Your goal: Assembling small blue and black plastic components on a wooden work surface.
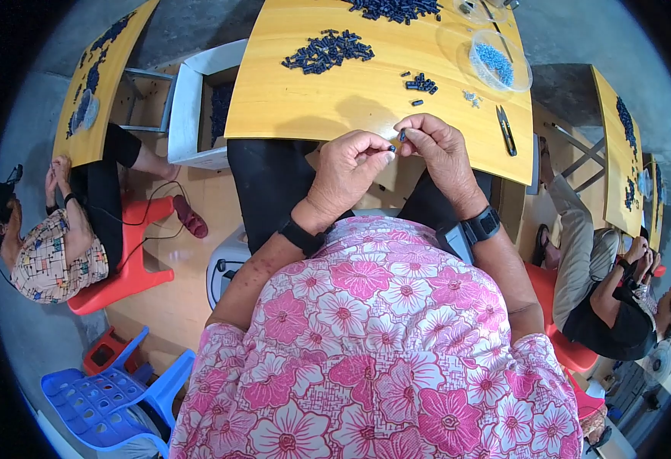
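Just off the near edge of the yellow tabletop (289,103), my two hands are close together. My left hand (348,170) pinches a small dark cylindrical piece (392,149) between thumb and forefinger. Another small dark piece (402,135) sits in the fingertips of my right hand (438,153); its exact kind is too small to tell. Past my hands lie a few loose black cylindrical pieces (421,83) and a little scatter of tiny pale parts (472,98). Right of them rests a pair of black thread snips (506,131).
A larger heap of black pieces (328,52) lies farther off, with another pile (396,8) behind it. A clear tub (525,76) holds light-blue bits. Left of the table stands a white box (190,107). Co-workers sit at left (64,249) and right (618,314). A blue chair (98,398) stands lower left.
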Demonstrator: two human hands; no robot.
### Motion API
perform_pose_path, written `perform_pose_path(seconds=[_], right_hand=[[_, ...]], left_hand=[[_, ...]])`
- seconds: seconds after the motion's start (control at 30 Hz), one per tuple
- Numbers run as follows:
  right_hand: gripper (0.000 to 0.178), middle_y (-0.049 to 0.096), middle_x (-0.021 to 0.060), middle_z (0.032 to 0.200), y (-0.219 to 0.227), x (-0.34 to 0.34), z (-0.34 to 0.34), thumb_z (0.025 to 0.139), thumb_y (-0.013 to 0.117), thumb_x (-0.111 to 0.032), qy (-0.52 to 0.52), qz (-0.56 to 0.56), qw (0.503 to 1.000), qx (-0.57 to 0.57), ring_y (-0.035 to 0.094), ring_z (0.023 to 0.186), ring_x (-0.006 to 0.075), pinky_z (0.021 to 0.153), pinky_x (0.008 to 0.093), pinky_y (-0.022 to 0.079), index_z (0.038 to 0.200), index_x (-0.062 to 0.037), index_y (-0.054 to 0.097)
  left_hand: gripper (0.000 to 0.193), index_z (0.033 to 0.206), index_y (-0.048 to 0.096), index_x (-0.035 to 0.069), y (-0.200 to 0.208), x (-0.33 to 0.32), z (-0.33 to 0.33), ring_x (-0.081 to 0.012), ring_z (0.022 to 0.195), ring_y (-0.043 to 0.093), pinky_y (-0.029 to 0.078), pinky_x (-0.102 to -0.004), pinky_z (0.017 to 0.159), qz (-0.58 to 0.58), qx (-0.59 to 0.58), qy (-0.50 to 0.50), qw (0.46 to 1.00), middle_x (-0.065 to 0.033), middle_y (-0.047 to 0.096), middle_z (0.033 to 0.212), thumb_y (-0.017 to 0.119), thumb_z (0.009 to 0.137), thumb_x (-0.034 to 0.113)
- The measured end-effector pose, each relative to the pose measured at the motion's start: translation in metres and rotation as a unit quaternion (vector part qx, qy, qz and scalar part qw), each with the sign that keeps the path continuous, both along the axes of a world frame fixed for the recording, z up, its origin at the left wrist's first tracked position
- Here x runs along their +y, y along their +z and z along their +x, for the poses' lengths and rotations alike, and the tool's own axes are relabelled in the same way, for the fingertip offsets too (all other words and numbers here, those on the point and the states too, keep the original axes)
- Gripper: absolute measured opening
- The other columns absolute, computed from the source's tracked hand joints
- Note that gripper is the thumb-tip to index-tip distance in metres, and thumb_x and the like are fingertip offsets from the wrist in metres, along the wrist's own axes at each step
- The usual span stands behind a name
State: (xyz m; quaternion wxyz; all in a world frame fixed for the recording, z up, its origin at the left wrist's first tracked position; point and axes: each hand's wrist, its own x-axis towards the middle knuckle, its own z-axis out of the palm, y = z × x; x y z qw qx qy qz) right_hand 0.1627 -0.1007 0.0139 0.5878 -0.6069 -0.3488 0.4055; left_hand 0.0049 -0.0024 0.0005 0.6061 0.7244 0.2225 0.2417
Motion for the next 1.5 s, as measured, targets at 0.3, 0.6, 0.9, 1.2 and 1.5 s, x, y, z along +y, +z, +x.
perform_pose_path(seconds=[0.3,0.6,0.9,1.2,1.5], right_hand=[[0.013,0.059,-0.0001,0.080,0.006,0.000,-0.006,0.096,0.052,-0.006,0.029,-0.004,0.998,-0.057,0.056,0.073,0.0073,0.070,0.0216,0.047,0.101,0.0010,0.061],[0.011,0.060,0.0034,0.075,0.005,0.002,-0.009,0.092,0.056,-0.006,0.019,0.010,0.993,-0.115,0.058,0.069,0.0090,0.068,0.0236,0.049,0.098,-0.0001,0.064],[0.011,0.061,0.0086,0.082,0.009,0.002,-0.008,0.088,0.059,-0.005,0.022,0.000,0.975,-0.221,0.064,0.068,0.0139,0.065,0.0271,0.052,0.098,-0.0016,0.063],[0.014,0.059,0.0104,0.085,0.014,0.002,-0.006,0.085,0.060,-0.003,0.040,-0.002,0.938,-0.344,0.063,0.067,0.0197,0.066,0.0313,0.052,0.099,-0.0047,0.061],[0.030,0.061,0.0122,0.091,0.010,0.005,-0.005,0.073,0.062,0.004,0.061,0.014,0.901,-0.430,0.062,0.086,0.0317,0.074,0.0367,0.052,0.101,-0.0066,0.061]], left_hand=[[0.012,0.098,0.064,-0.003,-0.006,0.000,-0.001,-0.0061,0.083,0.060,0.050,-0.0213,0.076,-0.100,-0.008,-0.024,0.995,-0.0034,0.066,0.090,0.062,0.089,0.004],[0.012,0.099,0.064,-0.003,0.000,-0.002,-0.001,-0.0066,0.087,0.060,0.050,-0.0218,0.078,-0.125,-0.019,-0.025,0.992,-0.0026,0.066,0.092,0.062,0.090,0.003],[0.011,0.099,0.064,-0.003,-0.006,-0.001,0.000,-0.0070,0.087,0.060,0.050,-0.0218,0.079,-0.114,-0.009,-0.027,0.993,-0.0034,0.066,0.093,0.062,0.090,0.002],[0.011,0.097,0.065,-0.003,-0.005,-0.001,0.001,-0.0057,0.083,0.060,0.050,-0.0208,0.076,-0.100,-0.003,-0.016,0.995,-0.0024,0.066,0.089,0.063,0.089,0.004],[0.009,0.093,0.066,-0.003,-0.003,-0.002,0.002,-0.0039,0.077,0.058,0.049,-0.0196,0.071,-0.082,0.008,0.009,0.997,-0.0011,0.066,0.085,0.065,0.088,0.004]])
